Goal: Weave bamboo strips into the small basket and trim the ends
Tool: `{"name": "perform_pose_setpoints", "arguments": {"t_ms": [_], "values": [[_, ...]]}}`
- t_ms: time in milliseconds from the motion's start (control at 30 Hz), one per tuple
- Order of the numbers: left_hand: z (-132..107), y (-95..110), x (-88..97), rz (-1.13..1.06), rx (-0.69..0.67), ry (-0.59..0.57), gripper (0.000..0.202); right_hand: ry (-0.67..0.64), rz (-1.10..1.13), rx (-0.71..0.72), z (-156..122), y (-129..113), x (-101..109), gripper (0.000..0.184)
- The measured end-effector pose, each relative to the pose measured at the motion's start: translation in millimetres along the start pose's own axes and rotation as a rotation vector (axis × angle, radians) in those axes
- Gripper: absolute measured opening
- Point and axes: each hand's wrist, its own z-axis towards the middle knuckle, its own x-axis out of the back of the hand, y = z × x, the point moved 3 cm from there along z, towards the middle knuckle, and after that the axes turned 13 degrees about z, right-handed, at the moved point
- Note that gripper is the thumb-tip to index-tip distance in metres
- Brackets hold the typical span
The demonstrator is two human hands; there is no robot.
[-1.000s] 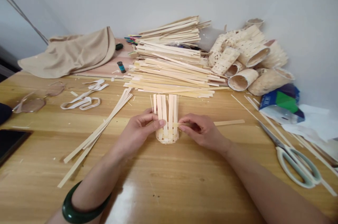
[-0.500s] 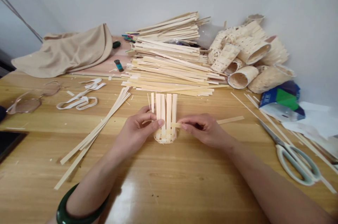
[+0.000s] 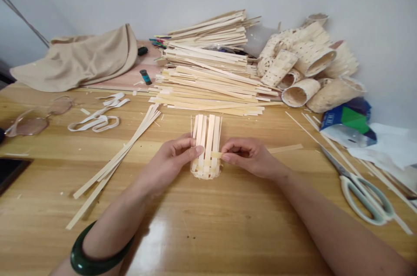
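A small half-woven bamboo basket (image 3: 206, 148) stands on the wooden table (image 3: 208, 219), its upright strips pointing away from me. My left hand (image 3: 172, 161) grips its left side, thumb and forefinger pinched on the uprights. My right hand (image 3: 249, 156) pinches a flat bamboo strip (image 3: 285, 149) that runs from the basket's right side out to the right. A dark green bangle (image 3: 94, 258) sits on my left wrist.
A tall pile of bamboo strips (image 3: 211, 76) lies behind the basket, finished woven baskets (image 3: 309, 76) at the back right. Scissors (image 3: 361, 191) lie at right, loose long strips (image 3: 117, 159) at left, with white bands (image 3: 97, 122), glasses (image 3: 35, 119), beige cloth (image 3: 78, 59) and a green-blue packet (image 3: 348, 122).
My right hand has moved closer to the basket, drawing the strip in. The basket's uprights have tilted slightly. The view has shifted a little.
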Motion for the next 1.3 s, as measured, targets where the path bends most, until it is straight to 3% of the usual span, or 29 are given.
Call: {"name": "perform_pose_setpoints", "arguments": {"t_ms": [133, 300, 533, 733, 900, 1033, 1300], "values": [[-0.5, -3.8, -2.3, -0.052, 0.002, -0.072, 0.025, -0.017, 0.023, -0.006, 0.7, 0.5, 0.0, 0.029], [0.1, 0.8, -4.5, -0.025, -0.027, -0.018, 0.026, -0.037, 0.045, 0.006, -1.0, -1.6, -3.0, 0.018], [1.3, -4.0, -11.7, -0.328, 0.149, -0.016, 0.031, 0.021, -0.058, 0.006, -5.4, -8.9, -13.5, 0.016], [-0.1, 0.5, -11.2, -0.387, 0.204, -0.003, 0.030, 0.106, -0.234, -0.056, -8.3, -21.4, -9.6, 0.015], [-1.5, 1.3, -9.4, -0.397, 0.222, 0.081, 0.026, 0.121, -0.209, 0.000, -9.5, -28.9, -4.5, 0.016], [-6.3, 6.9, -13.7, -0.418, 0.270, 0.109, 0.022, 0.134, -0.193, 0.011, -12.0, -30.3, -17.9, 0.017], [-13.8, 11.9, -20.0, -0.359, 0.204, 0.247, 0.014, 0.209, -0.329, 0.051, -20.4, -29.3, -44.8, 0.016]]}}
